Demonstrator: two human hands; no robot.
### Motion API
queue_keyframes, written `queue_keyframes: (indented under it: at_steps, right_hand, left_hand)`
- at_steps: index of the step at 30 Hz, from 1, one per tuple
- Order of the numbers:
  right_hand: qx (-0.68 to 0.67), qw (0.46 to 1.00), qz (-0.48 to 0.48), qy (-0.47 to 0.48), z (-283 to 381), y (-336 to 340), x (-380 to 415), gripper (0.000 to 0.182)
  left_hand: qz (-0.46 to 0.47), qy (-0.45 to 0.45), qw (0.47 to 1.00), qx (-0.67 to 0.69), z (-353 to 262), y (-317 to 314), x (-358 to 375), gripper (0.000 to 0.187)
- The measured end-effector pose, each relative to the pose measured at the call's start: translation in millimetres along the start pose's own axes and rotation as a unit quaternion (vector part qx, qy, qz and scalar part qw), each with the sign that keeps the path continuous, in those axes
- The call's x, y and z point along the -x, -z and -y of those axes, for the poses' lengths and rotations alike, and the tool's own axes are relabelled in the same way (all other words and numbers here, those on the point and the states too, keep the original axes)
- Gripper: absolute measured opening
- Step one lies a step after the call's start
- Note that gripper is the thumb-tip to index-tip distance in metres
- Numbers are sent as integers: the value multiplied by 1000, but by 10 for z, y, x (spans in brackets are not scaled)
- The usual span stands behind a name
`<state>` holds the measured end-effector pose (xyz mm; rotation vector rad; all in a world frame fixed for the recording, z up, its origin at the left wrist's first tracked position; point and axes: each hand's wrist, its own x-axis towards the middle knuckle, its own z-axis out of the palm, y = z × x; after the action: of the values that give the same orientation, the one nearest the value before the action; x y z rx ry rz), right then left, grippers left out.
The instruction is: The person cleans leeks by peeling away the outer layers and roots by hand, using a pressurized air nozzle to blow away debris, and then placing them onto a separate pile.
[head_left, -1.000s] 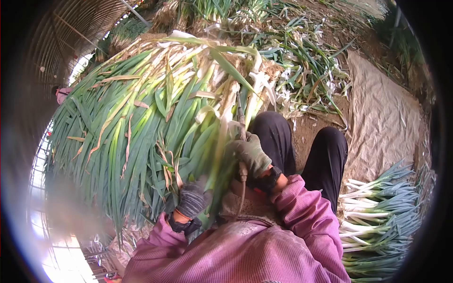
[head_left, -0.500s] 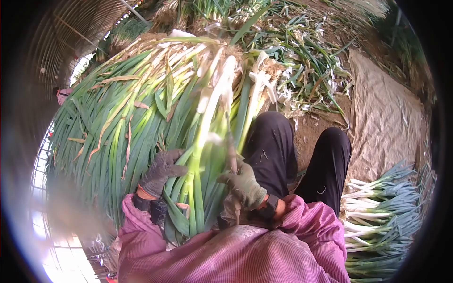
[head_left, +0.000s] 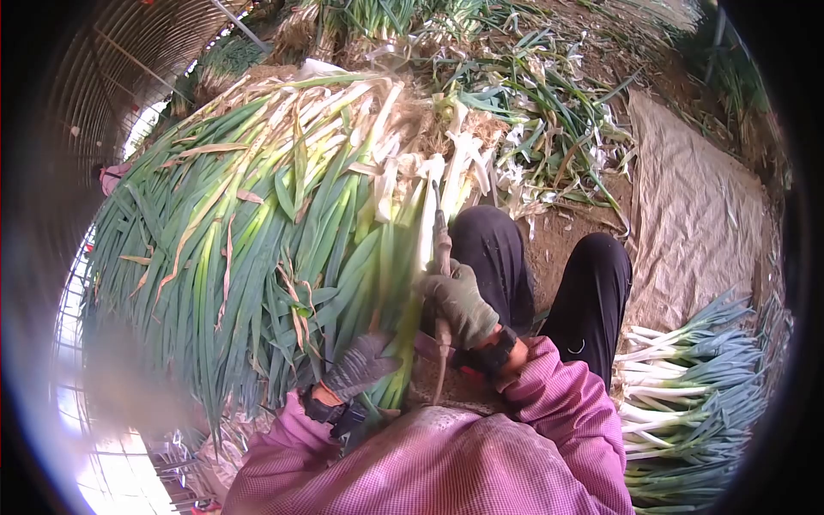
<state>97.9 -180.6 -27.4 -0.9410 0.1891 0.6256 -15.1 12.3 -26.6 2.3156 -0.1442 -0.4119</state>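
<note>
My gloved left hand [head_left: 360,367] is closed at the lower leaves of a few long green onions [head_left: 427,225], whose white stalks reach up and away from me. Some of its fingers are hidden among the leaves. In my gloved right hand [head_left: 465,305] is an air blow gun [head_left: 442,249], a slim wand with a dark thin nozzle pointing up beside the white stalks. Its hose [head_left: 440,378] trails down toward my lap. On my left lies a large pile of unpeeled green onions [head_left: 223,223], roots to the far side.
Cleaned green onions [head_left: 678,395] lie stacked at the lower right. Beyond my knees [head_left: 601,275] are a tan cloth [head_left: 695,215] and a heap of stripped leaves and skins [head_left: 566,129]. More bunches [head_left: 378,17] stand at the back.
My left hand has moved down and right along the leaves. My right hand has risen slightly with the blow gun. The onions in front now lie lower and farther right.
</note>
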Motion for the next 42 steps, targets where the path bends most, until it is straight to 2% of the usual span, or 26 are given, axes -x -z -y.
queue_keyframes:
  at_steps: [2,4,8,11,16,19,20,22,23,24,25,26,27,28,31,32,33,34,36,37,38,40,41,42]
  right_hand:
    - [-63,997,-28,22,-7,-45,-45,12]
    - [-70,997,-11,18,-21,-24,-35,13]
    - [22,999,29,14,16,62,-131,11]
    - [13,1000,2,-15,308,-7,-9,9]
    - [-71,979,-111,157,183,-8,-9,18]
    - [-58,969,-122,209,91,-74,92,20]
    - [-17,982,-87,167,117,-89,152,17]
    - [-16,1000,21,9,108,-57,196,22]
    - [-15,995,74,-69,116,-47,211,25]
    - [4,996,50,-70,131,-119,261,25]
    - [8,998,37,-54,84,-137,263,26]
    - [10,999,25,-38,-4,-135,236,27]
    - [12,1000,11,-22,-116,-134,196,28]
    - [3,999,-35,17,-280,-138,127,19]
    - [-33,993,-21,115,-472,-162,121,26]
    - [-29,996,-4,84,-479,-166,173,28]
    - [-24,998,14,53,-454,-172,241,31]
    - [-20,999,31,25,-449,-175,281,33]
    - [11,999,-3,51,-563,-198,308,37]
    - [28,997,-20,64,-622,-214,316,39]
    - [-86,996,15,37,-665,-228,321,38]
    - [7,1000,13,2,-633,-183,327,45]
    - [52,998,11,-16,-615,-164,318,49]
    - [50,999,2,-14,-612,-158,297,51]
  left_hand:
    - [-15,-27,996,-85,41,-87,22,35]
    - [-21,-41,988,-147,-270,-74,43,35]
    - [-14,39,961,-273,-450,-198,81,39]
    - [-26,42,941,-334,-523,-328,46,38]
    - [-38,21,927,-373,-570,-395,47,36]
    - [-16,25,921,-388,-699,-323,-52,34]
    - [-5,31,921,-389,-752,-290,-132,34]
    - [-15,46,946,-319,-736,-262,-258,33]
    - [-103,43,984,-142,-438,-361,-180,32]
    - [-188,8,981,40,-177,-446,-109,31]
    - [-263,-13,939,220,71,-523,-51,30]
    - [-283,57,941,177,-256,-433,-57,28]
    - [-247,76,958,123,-237,-423,-42,29]
    - [-209,95,971,68,-192,-414,-4,30]
    - [-92,150,980,-94,-23,-344,145,32]
    - [-53,168,973,-146,15,-298,192,33]
    - [-33,63,963,-261,29,-171,192,34]
    - [-12,-44,928,-371,15,50,127,35]
    - [-19,-49,942,-330,-212,497,-155,43]
    - [-50,51,982,-177,-362,750,-394,50]
    - [-102,78,989,-76,-476,1011,-655,41]
    - [-245,-85,966,2,-821,1605,-1352,24]
    - [-308,-198,931,2,-971,1915,-1728,16]
    - [-350,-271,894,65,-1125,2185,-2053,10]
